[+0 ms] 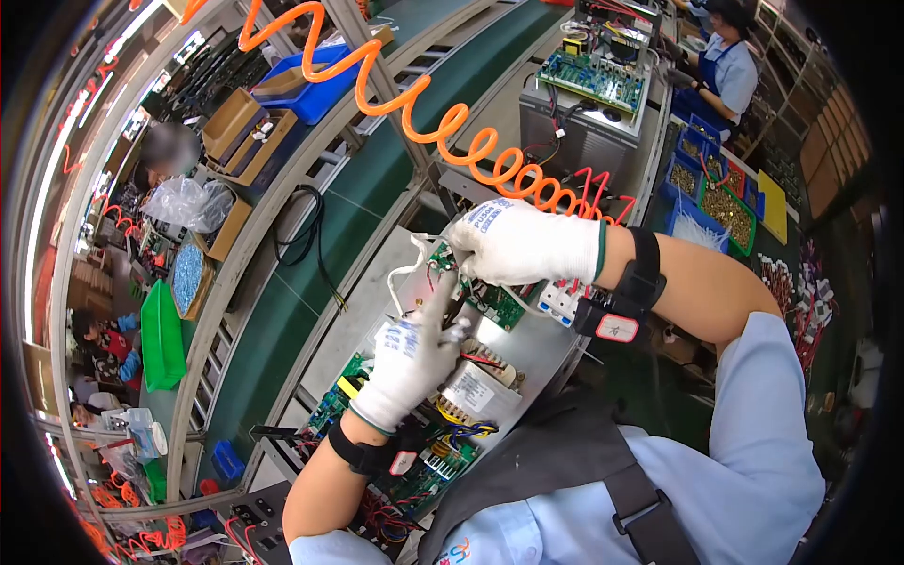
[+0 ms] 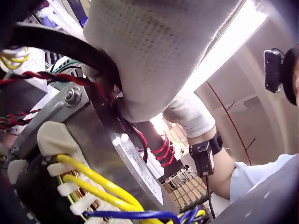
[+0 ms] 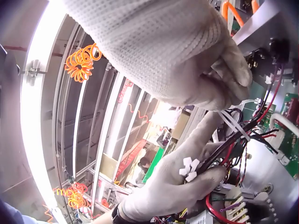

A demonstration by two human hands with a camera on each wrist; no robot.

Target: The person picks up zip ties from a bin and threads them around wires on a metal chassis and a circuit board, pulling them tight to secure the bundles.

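Note:
Both hands wear white gloves above an open metal chassis (image 1: 325, 363). The left hand (image 1: 414, 363) grips a bundle of black and red wires (image 3: 217, 154), its index finger stretched along it. Small white connectors (image 3: 189, 169) stick out between its thumb and fingers. Around the bundle runs a white cable tie (image 3: 236, 125). At the tie's tail, the right hand (image 1: 523, 243) pinches with curled fingers. Below the left hand sits a transformer with a white label (image 1: 476, 391); yellow wires (image 2: 98, 182) come off its side.
Green circuit boards (image 1: 428, 480) lie in the chassis nearest the body. An orange coiled air hose (image 1: 471, 146) hangs across the bench. Parts bins (image 1: 720, 217) stand at the right, and a green conveyor (image 1: 344, 221) runs along the left. Another person (image 1: 725, 71) works farther back.

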